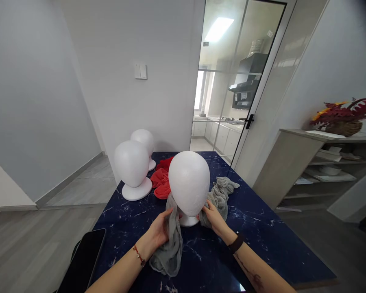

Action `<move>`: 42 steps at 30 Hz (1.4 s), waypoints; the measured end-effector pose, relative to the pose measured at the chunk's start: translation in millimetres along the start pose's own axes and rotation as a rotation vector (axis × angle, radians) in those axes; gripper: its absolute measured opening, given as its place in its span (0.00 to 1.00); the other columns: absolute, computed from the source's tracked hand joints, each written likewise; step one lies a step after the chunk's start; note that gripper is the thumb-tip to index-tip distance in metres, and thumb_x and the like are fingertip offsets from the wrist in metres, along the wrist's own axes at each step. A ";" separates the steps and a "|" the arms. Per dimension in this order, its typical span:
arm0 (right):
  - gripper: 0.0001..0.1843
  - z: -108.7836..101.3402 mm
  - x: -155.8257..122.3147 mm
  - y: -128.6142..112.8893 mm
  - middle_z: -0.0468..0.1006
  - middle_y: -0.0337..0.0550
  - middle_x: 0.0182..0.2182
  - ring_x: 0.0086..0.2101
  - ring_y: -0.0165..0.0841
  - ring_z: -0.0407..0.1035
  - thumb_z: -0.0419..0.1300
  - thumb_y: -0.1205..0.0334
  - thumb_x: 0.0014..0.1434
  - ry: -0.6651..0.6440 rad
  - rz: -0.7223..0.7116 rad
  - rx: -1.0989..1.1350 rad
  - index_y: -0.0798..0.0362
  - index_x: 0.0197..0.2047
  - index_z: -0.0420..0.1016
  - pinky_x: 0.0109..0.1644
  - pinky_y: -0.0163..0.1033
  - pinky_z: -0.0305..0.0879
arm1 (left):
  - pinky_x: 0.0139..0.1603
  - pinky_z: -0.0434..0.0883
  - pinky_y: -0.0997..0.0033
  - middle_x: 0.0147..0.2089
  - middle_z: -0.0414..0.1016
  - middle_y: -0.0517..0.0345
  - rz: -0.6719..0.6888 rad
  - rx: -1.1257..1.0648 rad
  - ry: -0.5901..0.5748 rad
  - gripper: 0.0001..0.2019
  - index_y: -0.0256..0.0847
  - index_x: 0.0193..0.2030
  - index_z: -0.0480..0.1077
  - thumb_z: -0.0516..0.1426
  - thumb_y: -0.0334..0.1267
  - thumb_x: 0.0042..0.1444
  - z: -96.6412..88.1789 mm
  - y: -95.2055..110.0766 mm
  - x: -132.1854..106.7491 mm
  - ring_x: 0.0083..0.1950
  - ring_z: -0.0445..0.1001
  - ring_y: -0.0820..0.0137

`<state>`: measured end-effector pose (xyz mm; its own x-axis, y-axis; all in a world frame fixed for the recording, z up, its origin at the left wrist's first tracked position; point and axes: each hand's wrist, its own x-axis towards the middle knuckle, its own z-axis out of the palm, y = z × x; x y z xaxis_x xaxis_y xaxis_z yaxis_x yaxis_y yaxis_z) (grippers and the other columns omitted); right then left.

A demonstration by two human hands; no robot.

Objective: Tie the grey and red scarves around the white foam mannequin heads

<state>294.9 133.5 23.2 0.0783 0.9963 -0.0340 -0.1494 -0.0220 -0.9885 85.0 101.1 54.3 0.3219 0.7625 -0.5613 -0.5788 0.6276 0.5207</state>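
A white foam head form (189,182) stands upright on the dark blue marbled table (262,240), right in front of me. A grey scarf (171,244) wraps around behind its neck; one end hangs toward me on the left, the other lies bunched at the right (222,191). My left hand (159,230) grips the left part of the scarf beside the form's base. My right hand (212,217) holds the right part of the scarf close to the neck.
Two more white head forms (131,165) (143,140) stand at the table's far left, with a red cloth (161,181) between them and the near form. A black chair back (83,264) sits at the left front corner. A shelf unit (323,162) stands to the right.
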 end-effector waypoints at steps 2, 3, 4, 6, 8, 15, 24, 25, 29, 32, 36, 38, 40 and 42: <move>0.21 0.2 -0.4 3.0 0.79 0.46 0.38 0.44 0.41 0.71 0.65 0.48 0.45 0.002 0.019 -0.011 0.53 0.38 0.74 0.48 0.42 0.66 | 0.23 0.70 0.74 0.24 0.75 0.55 -0.060 -0.015 -0.105 0.11 0.32 0.35 0.70 0.59 0.41 0.54 2.6 -0.4 0.5 0.20 0.71 0.73; 0.22 -0.2 -0.1 4.7 0.79 0.46 0.38 0.44 0.41 0.71 0.65 0.48 0.44 0.009 0.023 -0.024 0.53 0.38 0.74 0.48 0.42 0.66 | 0.22 0.70 0.75 0.23 0.75 0.56 -0.097 -0.012 -0.156 0.12 0.32 0.34 0.70 0.59 0.42 0.54 4.5 -0.2 0.8 0.19 0.71 0.74; 0.22 -0.9 0.4 6.5 0.79 0.46 0.39 0.44 0.40 0.71 0.65 0.47 0.44 0.019 0.017 -0.040 0.53 0.39 0.73 0.48 0.42 0.65 | 0.23 0.70 0.75 0.22 0.74 0.56 -0.132 0.003 -0.188 0.11 0.32 0.34 0.70 0.58 0.41 0.55 6.5 0.0 1.7 0.19 0.71 0.74; 0.22 -2.6 1.8 9.8 0.79 0.46 0.40 0.45 0.40 0.70 0.64 0.48 0.45 0.035 0.002 -0.071 0.54 0.40 0.73 0.49 0.41 0.64 | 0.25 0.71 0.75 0.21 0.73 0.55 -0.165 0.059 -0.183 0.07 0.32 0.32 0.70 0.56 0.35 0.54 10.4 -0.5 5.7 0.20 0.72 0.72; 0.21 -3.9 2.6 11.8 0.78 0.46 0.40 0.45 0.39 0.69 0.63 0.49 0.46 0.036 -0.007 -0.100 0.54 0.40 0.73 0.50 0.41 0.63 | 0.25 0.71 0.74 0.21 0.74 0.51 -0.158 0.129 -0.145 0.04 0.31 0.30 0.70 0.54 0.28 0.50 13.2 -2.8 12.1 0.22 0.74 0.70; 0.22 -2.4 -9.0 1.7 0.78 0.44 0.36 0.37 0.36 0.72 0.62 0.49 0.49 -0.077 0.021 -0.124 0.53 0.44 0.69 0.41 0.40 0.68 | 0.27 0.72 0.74 0.26 0.78 0.49 0.002 0.166 -0.153 0.10 0.30 0.38 0.73 0.58 0.24 0.47 16.3 -20.4 25.5 0.24 0.76 0.68; 0.21 -52.5 -35.9 -60.0 0.72 0.39 0.23 0.23 0.30 0.65 0.62 0.43 0.48 -0.488 0.120 -0.704 0.55 0.28 0.68 0.27 0.35 0.62 | 0.41 0.75 0.69 0.37 0.81 0.43 0.173 0.077 -0.059 0.13 0.29 0.42 0.72 0.62 0.25 0.47 13.1 -38.7 26.9 0.38 0.80 0.64; 0.22 -62.2 -37.9 -70.9 0.67 0.36 0.18 0.21 0.28 0.61 0.63 0.43 0.47 -0.526 0.098 -0.852 0.55 0.22 0.64 0.26 0.34 0.59 | 0.42 0.75 0.69 0.38 0.80 0.42 0.175 0.076 -0.063 0.13 0.30 0.42 0.72 0.63 0.25 0.47 12.2 -38.9 27.7 0.39 0.80 0.64; 0.25 -92.3 -48.1 -109.1 0.57 0.32 0.15 0.21 0.24 0.54 0.65 0.43 0.44 -0.793 0.137 -0.975 0.55 0.18 0.61 0.26 0.32 0.54 | 0.44 0.75 0.70 0.37 0.81 0.43 0.166 0.089 -0.094 0.13 0.29 0.43 0.73 0.62 0.26 0.49 9.1 -39.4 30.3 0.40 0.80 0.65; 0.26 -94.2 -61.5 -109.2 0.68 0.36 0.23 0.27 0.28 0.64 0.69 0.43 0.39 -0.918 0.274 -0.487 0.57 0.30 0.69 0.32 0.33 0.61 | 0.43 0.75 0.70 0.36 0.81 0.44 0.169 0.094 -0.104 0.12 0.29 0.43 0.73 0.62 0.26 0.49 9.2 -40.3 30.4 0.38 0.80 0.66; 0.33 -64.3 -97.2 -61.0 0.69 0.34 0.29 0.25 0.25 0.66 0.74 0.51 0.33 -0.770 0.391 0.054 0.54 0.40 0.66 0.29 0.31 0.65 | 0.38 0.76 0.70 0.32 0.81 0.48 0.183 0.097 -0.050 0.09 0.31 0.39 0.73 0.62 0.25 0.48 12.0 -41.5 27.3 0.32 0.79 0.67; 0.30 -43.1 -124.1 -36.2 0.67 0.32 0.28 0.20 0.22 0.63 0.72 0.52 0.38 -0.662 0.505 0.188 0.53 0.41 0.64 0.24 0.29 0.62 | 0.38 0.76 0.69 0.32 0.81 0.48 0.180 0.099 -0.044 0.09 0.31 0.38 0.73 0.62 0.26 0.48 13.3 -41.6 25.4 0.31 0.79 0.67; 0.27 -24.9 -152.9 -25.1 0.69 0.36 0.30 0.21 0.22 0.63 0.68 0.49 0.44 -0.530 0.567 0.241 0.52 0.41 0.63 0.23 0.28 0.60 | 0.42 0.76 0.67 0.34 0.81 0.47 0.176 0.087 -0.063 0.10 0.31 0.39 0.73 0.63 0.26 0.48 14.2 -41.6 24.0 0.35 0.80 0.65; 0.24 -13.7 -178.1 -29.1 0.72 0.42 0.36 0.26 0.26 0.68 0.66 0.48 0.48 -0.503 0.460 0.110 0.53 0.42 0.65 0.29 0.32 0.64 | 0.45 0.75 0.67 0.35 0.81 0.46 0.182 0.071 -0.075 0.11 0.31 0.40 0.73 0.62 0.25 0.48 14.8 -41.5 23.1 0.37 0.80 0.66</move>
<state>298.8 -44.5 56.0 -0.4801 0.8054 -0.3476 -0.1594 -0.4698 -0.8683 127.5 95.0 29.3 0.2730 0.8723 -0.4057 -0.5792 0.4858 0.6546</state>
